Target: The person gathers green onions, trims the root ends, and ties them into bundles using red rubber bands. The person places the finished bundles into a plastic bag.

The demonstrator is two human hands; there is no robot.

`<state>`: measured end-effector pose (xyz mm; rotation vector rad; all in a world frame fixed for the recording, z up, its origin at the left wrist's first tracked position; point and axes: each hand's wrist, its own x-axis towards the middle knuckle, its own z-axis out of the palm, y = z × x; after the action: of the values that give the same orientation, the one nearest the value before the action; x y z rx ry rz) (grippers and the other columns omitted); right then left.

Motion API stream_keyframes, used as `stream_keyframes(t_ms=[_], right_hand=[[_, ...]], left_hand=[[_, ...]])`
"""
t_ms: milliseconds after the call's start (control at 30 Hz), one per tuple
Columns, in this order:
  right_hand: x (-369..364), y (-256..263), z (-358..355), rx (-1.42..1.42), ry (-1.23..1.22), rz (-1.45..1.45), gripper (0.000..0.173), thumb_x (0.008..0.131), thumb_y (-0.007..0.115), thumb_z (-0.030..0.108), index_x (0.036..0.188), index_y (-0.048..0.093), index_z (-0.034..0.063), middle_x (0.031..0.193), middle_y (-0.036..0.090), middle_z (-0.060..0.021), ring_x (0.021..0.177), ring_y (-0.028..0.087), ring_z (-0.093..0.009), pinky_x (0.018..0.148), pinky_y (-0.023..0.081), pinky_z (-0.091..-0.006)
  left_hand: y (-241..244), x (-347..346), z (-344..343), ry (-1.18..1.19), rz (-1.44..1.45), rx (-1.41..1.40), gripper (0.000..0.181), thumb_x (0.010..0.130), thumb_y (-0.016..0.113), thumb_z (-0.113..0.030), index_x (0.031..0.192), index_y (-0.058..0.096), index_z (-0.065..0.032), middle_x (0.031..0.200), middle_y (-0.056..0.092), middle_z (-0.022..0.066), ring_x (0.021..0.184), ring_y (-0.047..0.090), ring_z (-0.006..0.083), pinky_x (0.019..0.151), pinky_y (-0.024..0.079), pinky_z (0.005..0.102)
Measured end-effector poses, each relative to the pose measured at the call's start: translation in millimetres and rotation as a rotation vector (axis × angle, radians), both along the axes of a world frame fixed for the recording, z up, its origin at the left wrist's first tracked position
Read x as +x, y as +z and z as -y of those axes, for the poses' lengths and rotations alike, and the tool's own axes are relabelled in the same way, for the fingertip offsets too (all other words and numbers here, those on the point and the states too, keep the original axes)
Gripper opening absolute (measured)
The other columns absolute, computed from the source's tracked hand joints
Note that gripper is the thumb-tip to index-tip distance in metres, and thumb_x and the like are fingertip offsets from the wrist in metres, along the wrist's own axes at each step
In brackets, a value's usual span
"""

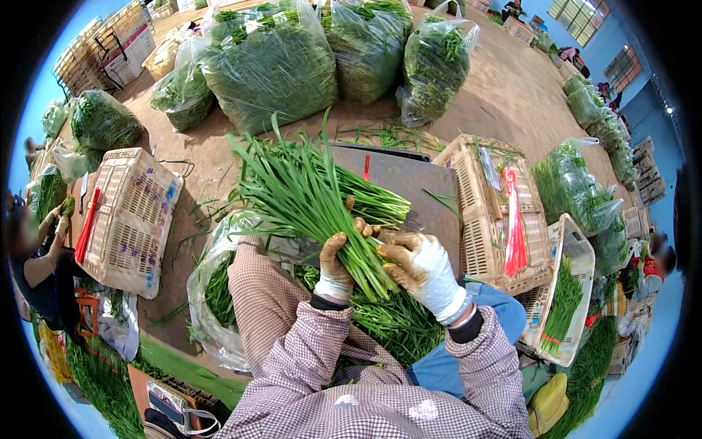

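Observation:
A bunch of long flat green stalks, apparently garlic chives (312, 214), lies across my left hand (336, 266), whose gloved fingers and thumb are closed around it. At the pale stem ends is my right hand (422, 269), in a white glove with a brown coated palm; its fingers are bent by the stems, and whether they pinch any is unclear. Behind the held bunch, another pile of chives (378, 203) rests on a dark board (428, 192). More loose chives (395, 324) lie below my hands, between my legs.
An upturned plastic crate (471, 203) with red ties (514, 225) stands at the right, beside a crate holding a tied bundle (562, 302). A clear bag of greens (214, 307) sits by my left leg. Stuffed bags (274, 71) stand ahead. A co-worker (38, 269) sits at the far left.

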<state>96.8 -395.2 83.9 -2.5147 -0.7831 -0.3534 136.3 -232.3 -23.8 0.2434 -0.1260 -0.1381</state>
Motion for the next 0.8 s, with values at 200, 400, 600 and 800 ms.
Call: stream_keyframes(t_ms=[200,400,600,800], right_hand=[[15,-19,-3,0.268,-0.149,0.062,0.018,0.077,0.074,0.007,0.092,0.064,0.0089,0.085,0.063,-0.0103,0.081,0.064,-0.034,0.074,0.051,-0.0436],[-23,7,43,0.911,-0.298,-0.289,0.012,0.093,0.069,0.002,0.103,0.063,0.0047,0.089,0.067,-0.0062,0.074,0.060,-0.012,0.067,0.051,-0.0256],[-87,-17,42,-0.271,-0.272,-0.253,0.013,0.089,0.068,0.023,0.085,0.066,0.0111,0.072,0.063,-0.0094,0.069,0.063,-0.031,0.067,0.048,-0.0435],[-47,-21,-8,-0.353,-0.139,0.134,0.026,0.081,0.064,0.010,0.106,0.066,0.0146,0.095,0.061,-0.0042,0.092,0.061,-0.025,0.083,0.047,-0.0416]], left_hand=[[-4,-8,2,-0.114,-0.006,0.001,0.080,0.082,0.072,-0.024,0.151,0.037,-0.0032,0.097,0.056,0.0064,0.097,0.058,0.0234,0.107,0.043,0.0463],[-11,-4,-5,-0.074,-0.022,-0.065,0.079,0.083,0.073,-0.024,0.151,0.038,-0.0039,0.102,0.060,0.0070,0.099,0.060,0.0233,0.109,0.044,0.0452],[-24,-1,0,-0.037,-0.085,-0.026,0.076,0.085,0.070,-0.021,0.152,0.037,-0.0039,0.103,0.061,0.0091,0.099,0.061,0.0242,0.107,0.044,0.0443],[-17,-8,5,-0.035,-0.140,-0.007,0.070,0.086,0.069,-0.019,0.149,0.040,-0.0038,0.102,0.061,0.0094,0.098,0.061,0.0244,0.103,0.048,0.0431]])
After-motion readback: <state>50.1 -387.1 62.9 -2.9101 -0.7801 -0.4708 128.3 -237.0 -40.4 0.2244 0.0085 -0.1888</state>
